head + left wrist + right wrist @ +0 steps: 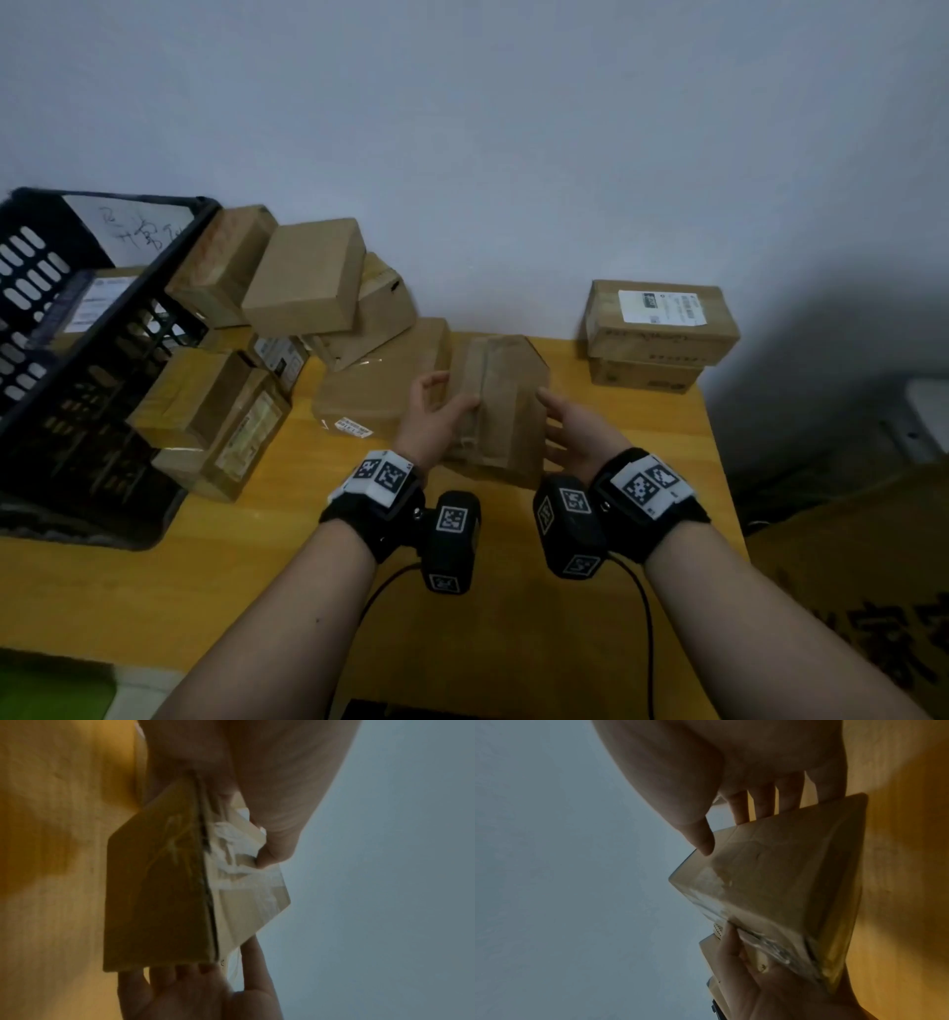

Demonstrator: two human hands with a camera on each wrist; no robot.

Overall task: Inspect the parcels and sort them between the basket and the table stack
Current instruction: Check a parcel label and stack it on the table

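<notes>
Our left hand (436, 416) and right hand (575, 437) clasp the box (500, 406), basket (31, 329) at 10 o'clock. We judge it light, stiff cardboard with slick tape; hold opposite sides.

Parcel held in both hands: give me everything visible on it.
The held parcel is a small brown cardboard box, wrapped in glossy clear tape with a wrinkled taped seam down one face. It is tilted, one corner up, above the wooden table. The left hand grips its left side, thumb on the taped face; the right hand holds the right side, thumb on top and fingers beneath. No label shows.
</notes>
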